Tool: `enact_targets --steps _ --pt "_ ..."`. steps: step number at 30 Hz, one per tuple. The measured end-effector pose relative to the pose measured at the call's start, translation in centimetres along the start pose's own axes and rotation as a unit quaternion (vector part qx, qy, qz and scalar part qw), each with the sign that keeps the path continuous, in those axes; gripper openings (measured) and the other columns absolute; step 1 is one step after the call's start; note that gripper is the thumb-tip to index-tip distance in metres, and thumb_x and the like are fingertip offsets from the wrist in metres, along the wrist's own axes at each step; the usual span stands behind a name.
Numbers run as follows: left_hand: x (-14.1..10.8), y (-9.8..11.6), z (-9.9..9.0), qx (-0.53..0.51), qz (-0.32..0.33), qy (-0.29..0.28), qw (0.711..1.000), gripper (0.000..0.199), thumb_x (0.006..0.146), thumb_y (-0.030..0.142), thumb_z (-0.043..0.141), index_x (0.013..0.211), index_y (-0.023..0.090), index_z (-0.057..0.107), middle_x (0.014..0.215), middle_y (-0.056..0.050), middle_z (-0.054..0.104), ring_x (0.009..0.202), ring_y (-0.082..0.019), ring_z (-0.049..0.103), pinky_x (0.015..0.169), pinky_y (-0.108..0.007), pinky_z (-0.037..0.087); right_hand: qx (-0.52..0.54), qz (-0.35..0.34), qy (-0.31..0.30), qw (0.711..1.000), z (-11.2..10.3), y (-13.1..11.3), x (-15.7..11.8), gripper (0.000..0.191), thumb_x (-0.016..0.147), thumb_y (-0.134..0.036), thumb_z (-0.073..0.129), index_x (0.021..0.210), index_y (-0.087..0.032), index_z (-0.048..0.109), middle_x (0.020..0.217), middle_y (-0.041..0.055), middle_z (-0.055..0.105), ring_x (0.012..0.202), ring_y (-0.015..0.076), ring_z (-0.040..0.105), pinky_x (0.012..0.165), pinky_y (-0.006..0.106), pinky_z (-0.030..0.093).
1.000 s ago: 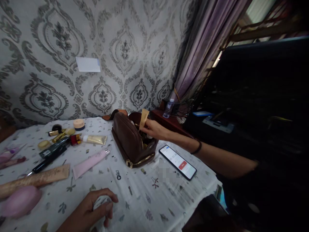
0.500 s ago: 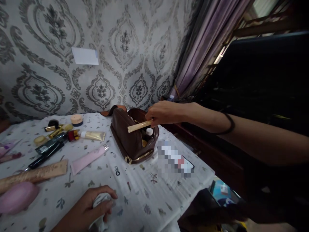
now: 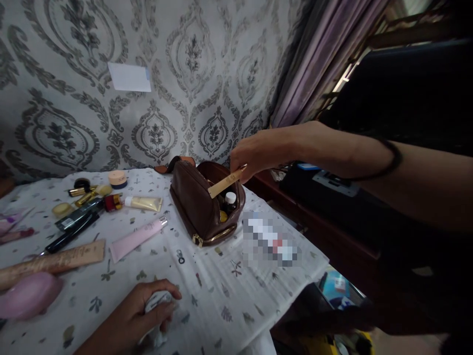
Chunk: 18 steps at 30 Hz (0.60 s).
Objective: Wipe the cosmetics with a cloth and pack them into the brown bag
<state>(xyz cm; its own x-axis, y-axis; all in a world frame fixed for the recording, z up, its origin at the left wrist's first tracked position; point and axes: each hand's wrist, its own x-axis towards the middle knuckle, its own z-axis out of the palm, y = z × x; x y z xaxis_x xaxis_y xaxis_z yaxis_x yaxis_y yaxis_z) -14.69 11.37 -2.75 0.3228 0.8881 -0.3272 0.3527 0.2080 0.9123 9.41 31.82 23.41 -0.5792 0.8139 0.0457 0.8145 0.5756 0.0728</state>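
A small beige-gold tube (image 3: 224,185) is pinched in my right hand (image 3: 251,154), tilted over the opening of the brown bag (image 3: 195,204). The bag stands unzipped on the patterned cloth, and inside it show a dark bottle with a white cap (image 3: 230,199) and something yellow. My left hand (image 3: 144,313) rests near the front of the cloth, its fingers wrapped round a crumpled white cloth (image 3: 158,301). A pink tube (image 3: 138,239) and a cream tube with a white cap (image 3: 143,203) lie left of the bag.
Cosmetics lie at the left: a round jar (image 3: 117,179), a long beige tube (image 3: 79,255), a black item (image 3: 72,231) and a pink oval object (image 3: 31,296). A blurred-out item (image 3: 271,239) lies right of the bag. The patterned wall (image 3: 155,133) rises behind.
My right hand has moved slightly right and up with the small tube, whose far end now sits farther right over the bag. My left hand keeps its grip on the crumpled cloth.
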Motion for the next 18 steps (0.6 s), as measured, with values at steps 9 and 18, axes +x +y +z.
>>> enact_targets --steps 9,18 --pt "0.2 0.2 -0.2 -0.002 0.018 -0.024 1.000 0.051 0.087 0.064 0.054 0.108 0.019 0.065 0.073 -0.002 0.066 0.074 -0.018 0.064 0.070 -0.026 0.049 -0.018 -0.046 -0.118 0.992 -1.5 0.8 -0.2 0.018 0.073 -0.020 0.080 0.087 -0.011 0.075 0.060 -0.0113 0.054 0.059 0.0018 0.041 0.063 0.020 0.026" --pt "0.5 -0.6 0.0 0.008 0.030 -0.020 0.999 0.051 0.087 0.065 0.053 0.108 0.020 0.066 0.072 -0.003 0.068 0.070 -0.017 0.063 0.066 -0.026 0.048 -0.129 -0.096 -0.120 0.980 3.4 -1.6 0.2 0.008 0.076 -0.026 0.079 0.074 -0.020 0.074 0.064 -0.0001 0.062 0.066 0.0150 0.058 0.061 0.026 0.033"
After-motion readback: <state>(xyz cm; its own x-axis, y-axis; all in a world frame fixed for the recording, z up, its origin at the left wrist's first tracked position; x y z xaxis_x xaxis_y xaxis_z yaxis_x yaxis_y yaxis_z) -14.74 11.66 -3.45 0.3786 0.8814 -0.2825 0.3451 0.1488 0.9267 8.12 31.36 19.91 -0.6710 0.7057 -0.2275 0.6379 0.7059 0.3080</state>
